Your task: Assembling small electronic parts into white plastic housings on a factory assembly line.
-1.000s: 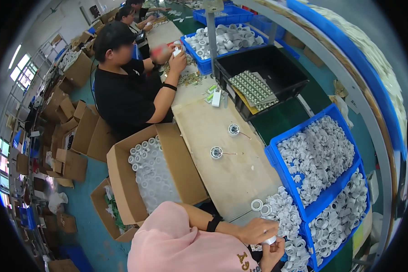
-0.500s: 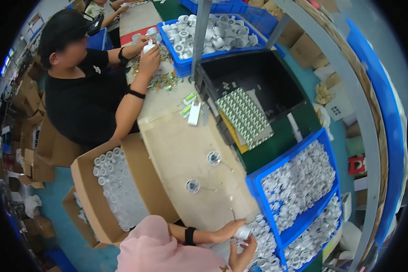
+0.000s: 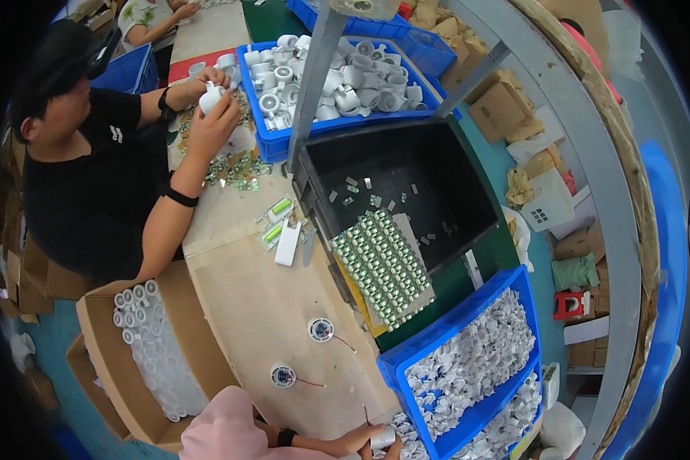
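Observation:
At the lower edge, my left hand (image 3: 351, 441) has its fingers closed on a small white cylindrical plastic housing (image 3: 382, 438), with a thin dark wire (image 3: 366, 415) rising beside it. From the other side my right hand (image 3: 394, 449) grips the same housing; the frame edge cuts off most of that hand. Loose white plastic parts (image 3: 410, 437) lie just right of my hands. Two round circuit boards in white rims, one nearer (image 3: 283, 375) and one farther (image 3: 321, 330), rest on the pale tabletop (image 3: 241, 307), each trailing a thin wire.
Right of me stands a blue divided bin (image 3: 391, 366) of white parts. Beyond it are a stack of green circuit panels (image 3: 382, 268), a black crate (image 3: 429, 138) and a blue bin (image 3: 272, 146). A cardboard box (image 3: 199, 345) sits left; a co-worker (image 3: 92, 176) holds a white part.
The view has shifted, so the table's things appear farther left and my hands lower. My right fingers have come closer against the white housing, which stays in my hands.

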Motion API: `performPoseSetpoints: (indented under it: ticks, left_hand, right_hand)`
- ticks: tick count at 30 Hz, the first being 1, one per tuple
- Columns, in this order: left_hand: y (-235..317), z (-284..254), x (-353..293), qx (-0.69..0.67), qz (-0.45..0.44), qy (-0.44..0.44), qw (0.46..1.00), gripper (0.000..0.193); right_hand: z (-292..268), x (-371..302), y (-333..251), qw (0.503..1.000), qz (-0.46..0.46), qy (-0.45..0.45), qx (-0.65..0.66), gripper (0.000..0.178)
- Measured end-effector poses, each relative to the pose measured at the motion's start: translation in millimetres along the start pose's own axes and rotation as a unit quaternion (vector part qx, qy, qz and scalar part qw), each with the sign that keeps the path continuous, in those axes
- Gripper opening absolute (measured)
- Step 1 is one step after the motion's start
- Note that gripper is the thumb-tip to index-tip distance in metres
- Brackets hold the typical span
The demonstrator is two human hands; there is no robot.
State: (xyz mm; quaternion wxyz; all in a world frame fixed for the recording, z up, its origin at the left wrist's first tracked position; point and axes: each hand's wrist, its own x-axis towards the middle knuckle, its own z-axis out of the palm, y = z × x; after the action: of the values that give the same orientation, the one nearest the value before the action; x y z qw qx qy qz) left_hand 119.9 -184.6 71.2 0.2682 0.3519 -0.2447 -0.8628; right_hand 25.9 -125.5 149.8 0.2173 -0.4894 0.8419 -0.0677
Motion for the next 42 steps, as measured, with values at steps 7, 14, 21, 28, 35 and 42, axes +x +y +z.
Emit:
performPoseSetpoints:
  ticks: [7,14,21,28,35,42]
  left_hand:
    - [13.2,-7.5,8.5,0.158,0.127,-0.021,0.979,0.034]
    - [-7.3,-5.1,17.9,0.043,0.11,-0.104,0.988,0.027]
    - [0.3,16.2,4.5,0.037,-0.002,-0.06,0.998,0.036]
    - [11.3,21.3,-19.2,0.172,0.181,-0.083,0.965,0.033]
    - [-6.3,49.3,-51.9,0.031,-0.019,-0.048,0.998,0.044]
    - [-42.8,80.3,-77.9,0.066,0.047,-0.027,0.996,0.042]
  right_hand:
    - [-16.7,15.3,-4.7,0.991,0.112,-0.075,-0.02,0.082]
    - [5.8,0.4,9.0,0.957,0.152,-0.097,0.226,0.067]
    - [-1.2,-32.1,16.8,0.974,0.103,-0.038,0.198,0.069]
    - [-32.8,-57.7,-18.1,0.985,0.014,0.037,0.169,0.063]
    - [-31.7,-96.5,17.3,0.976,-0.005,0.023,0.216,0.057]
    - [-46.2,-131.9,59.8,0.969,-0.037,0.001,0.244,0.05]
